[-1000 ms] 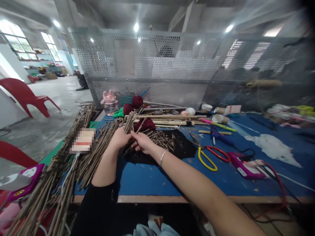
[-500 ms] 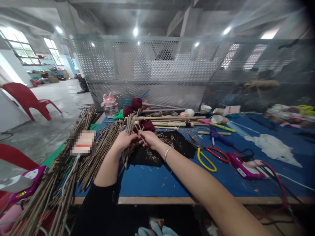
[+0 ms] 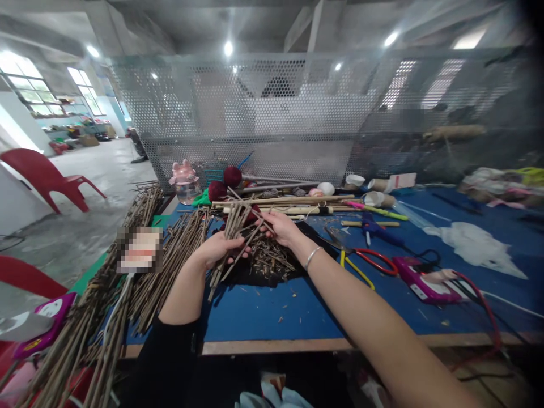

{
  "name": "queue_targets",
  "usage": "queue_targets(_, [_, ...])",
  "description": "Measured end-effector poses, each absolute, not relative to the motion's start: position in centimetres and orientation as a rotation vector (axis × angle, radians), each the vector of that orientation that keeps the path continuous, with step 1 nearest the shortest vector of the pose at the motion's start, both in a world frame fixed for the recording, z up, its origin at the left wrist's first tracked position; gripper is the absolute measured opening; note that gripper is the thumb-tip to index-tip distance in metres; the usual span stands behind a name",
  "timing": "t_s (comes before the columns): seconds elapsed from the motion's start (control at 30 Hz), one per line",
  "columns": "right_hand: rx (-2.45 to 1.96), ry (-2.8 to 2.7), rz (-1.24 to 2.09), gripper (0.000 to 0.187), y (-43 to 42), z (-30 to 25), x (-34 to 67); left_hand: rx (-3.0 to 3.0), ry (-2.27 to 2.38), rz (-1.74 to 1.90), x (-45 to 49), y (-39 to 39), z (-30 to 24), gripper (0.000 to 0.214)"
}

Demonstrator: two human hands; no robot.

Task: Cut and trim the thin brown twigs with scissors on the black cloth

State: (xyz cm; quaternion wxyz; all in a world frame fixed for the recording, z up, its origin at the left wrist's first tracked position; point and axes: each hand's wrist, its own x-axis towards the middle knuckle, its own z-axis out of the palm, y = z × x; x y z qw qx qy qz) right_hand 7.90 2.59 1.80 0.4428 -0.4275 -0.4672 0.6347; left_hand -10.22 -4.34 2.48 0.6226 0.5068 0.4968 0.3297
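My left hand is closed around a small bundle of dry brown twigs, held tilted above the blue table. My right hand, with a silver bangle on the wrist, pinches one thin twig that crosses the bundle near its upper end. Under both hands lies a black cloth strewn with short twig scraps.
A long heap of twigs runs along the table's left edge. Scissors with red and yellow handles, a pink glue gun, wooden rods, dark red yarn balls and a perforated metal screen lie beyond. A red chair stands left.
The bundle in my left hand has tipped from near upright to a slant and come lower. My right hand has moved right and away, drawing out one twig.
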Motion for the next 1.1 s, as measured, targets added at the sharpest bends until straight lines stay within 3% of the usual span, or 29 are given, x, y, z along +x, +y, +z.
queue_targets(0.23, [-0.945, -0.968, 1.576, 0.022, 1.4, 0.9, 10.5, 1.245, 1.083, 0.773, -7.9, -4.9, 2.1, 0.039])
queue_targets(0.47, [-0.925, -0.734, 1.604, 0.008, -2.3, 0.9, 10.2, 0.933, 1.131, 1.124, -6.3, -4.2, 1.1, 0.042])
queue_targets(0.6, [-0.937, -0.903, 1.705, 0.014, -4.2, 0.7, 8.7, 0.818, 1.106, 1.119, -5.6, -4.0, 0.5, 0.035])
queue_targets(0.87, [-0.909, -1.262, 1.522, 0.02, -4.8, -0.5, 7.8, 0.893, 0.827, 1.068, -5.2, -4.6, 0.5, 0.054])
queue_targets(1.0, [-0.916, -1.451, 1.651, 0.019, -5.6, -0.7, 7.2, 0.856, 0.824, 1.177, -5.5, -4.7, 1.0, 0.041])
queue_targets(1.1, [-1.029, -1.593, 1.509, 0.024, -5.7, -0.9, 7.3, 0.816, 0.849, 1.196, -5.8, -4.7, 1.4, 0.034])
